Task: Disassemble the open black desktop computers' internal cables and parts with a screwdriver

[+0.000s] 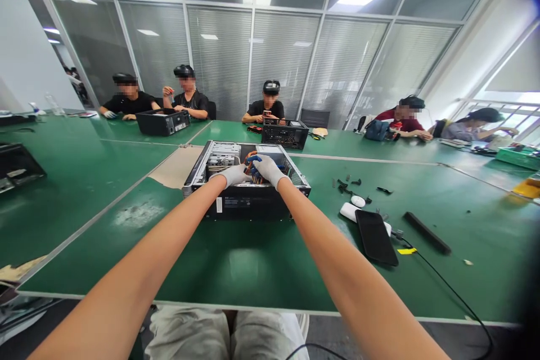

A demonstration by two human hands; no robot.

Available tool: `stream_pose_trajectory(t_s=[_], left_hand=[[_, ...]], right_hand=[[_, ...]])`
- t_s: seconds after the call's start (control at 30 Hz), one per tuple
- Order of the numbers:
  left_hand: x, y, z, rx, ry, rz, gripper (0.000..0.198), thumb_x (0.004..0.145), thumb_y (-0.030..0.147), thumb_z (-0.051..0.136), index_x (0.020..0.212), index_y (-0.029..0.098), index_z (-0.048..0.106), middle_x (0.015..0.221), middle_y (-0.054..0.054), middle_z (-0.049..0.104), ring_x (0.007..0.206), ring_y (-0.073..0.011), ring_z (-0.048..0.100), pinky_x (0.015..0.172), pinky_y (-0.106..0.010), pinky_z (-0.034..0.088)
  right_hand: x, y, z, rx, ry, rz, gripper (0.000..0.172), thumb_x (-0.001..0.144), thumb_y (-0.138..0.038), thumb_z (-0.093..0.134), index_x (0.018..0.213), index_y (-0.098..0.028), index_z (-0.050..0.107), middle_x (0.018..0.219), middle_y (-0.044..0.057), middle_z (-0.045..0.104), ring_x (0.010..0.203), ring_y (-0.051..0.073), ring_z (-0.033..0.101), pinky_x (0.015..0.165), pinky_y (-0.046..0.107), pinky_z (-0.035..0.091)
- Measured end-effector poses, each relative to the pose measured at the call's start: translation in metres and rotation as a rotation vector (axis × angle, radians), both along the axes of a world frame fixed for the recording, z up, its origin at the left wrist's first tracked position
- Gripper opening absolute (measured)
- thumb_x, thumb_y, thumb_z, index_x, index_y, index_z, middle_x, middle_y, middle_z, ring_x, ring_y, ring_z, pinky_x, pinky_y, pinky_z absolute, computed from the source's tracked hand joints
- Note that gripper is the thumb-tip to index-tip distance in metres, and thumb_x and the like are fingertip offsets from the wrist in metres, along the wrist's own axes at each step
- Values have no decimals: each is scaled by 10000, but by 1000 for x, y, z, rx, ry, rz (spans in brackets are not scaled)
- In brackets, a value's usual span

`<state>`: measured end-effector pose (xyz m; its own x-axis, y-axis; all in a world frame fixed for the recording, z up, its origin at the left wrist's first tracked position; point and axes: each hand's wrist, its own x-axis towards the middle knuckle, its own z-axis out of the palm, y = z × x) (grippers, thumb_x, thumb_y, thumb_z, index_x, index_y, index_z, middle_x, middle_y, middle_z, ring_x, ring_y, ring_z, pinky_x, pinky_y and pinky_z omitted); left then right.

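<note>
A black desktop computer case [253, 202] lies on the table in front of me, its top side open and metal bays showing inside. Both my hands wear pale gloves and reach into it. My right hand [269, 169], with blue on the fingertips, curls around a bundle of orange and dark cables [252, 158]. Against the same bundle, from the left, comes my left hand [234, 175]; its fingers are mostly hidden by the case interior and the cables, so their grip does not show.
To the right lie a black smartphone [376, 237], a white power bank or adapter [349, 212], a dark strip [427, 232], small black clips and a cable. A brown cardboard sheet [175, 167] sits left of the case. Across the green table [244, 270], several people work, some at other computer cases.
</note>
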<state>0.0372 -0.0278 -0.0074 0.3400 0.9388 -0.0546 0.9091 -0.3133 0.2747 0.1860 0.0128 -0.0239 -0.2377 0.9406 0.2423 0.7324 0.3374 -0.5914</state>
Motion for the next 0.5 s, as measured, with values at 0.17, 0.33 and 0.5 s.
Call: stream_pose_trajectory(t_s=[0.17, 0.33, 0.5], left_hand=[[-4, 8, -4, 68, 29, 89, 461, 866, 433, 623, 1243, 168, 615, 1237, -140, 701, 1079, -272, 682, 924, -310, 524], [-6, 5, 1, 109, 119, 217, 397, 873, 511, 564, 1135, 254, 713, 1122, -111, 746, 1075, -301, 686, 976, -391, 492], [-6, -2, 6, 136, 93, 203, 435, 903, 577, 515, 1080, 257, 750, 1060, -100, 756, 1059, -298, 683, 992, -392, 469]], right_hand=[[4, -1, 1, 74, 80, -48, 471, 855, -135, 462, 1272, -215, 667, 1225, 47, 722, 1099, 172, 651, 1013, 268, 477], [6, -3, 0, 113, 8, -59, 456, 880, -203, 482, 1313, -217, 626, 1236, 73, 709, 1135, 214, 634, 1004, 294, 474], [5, -3, -4, 56, -110, -28, 359, 861, -226, 558, 1205, -214, 660, 1193, 83, 720, 1106, 232, 647, 959, 291, 489]])
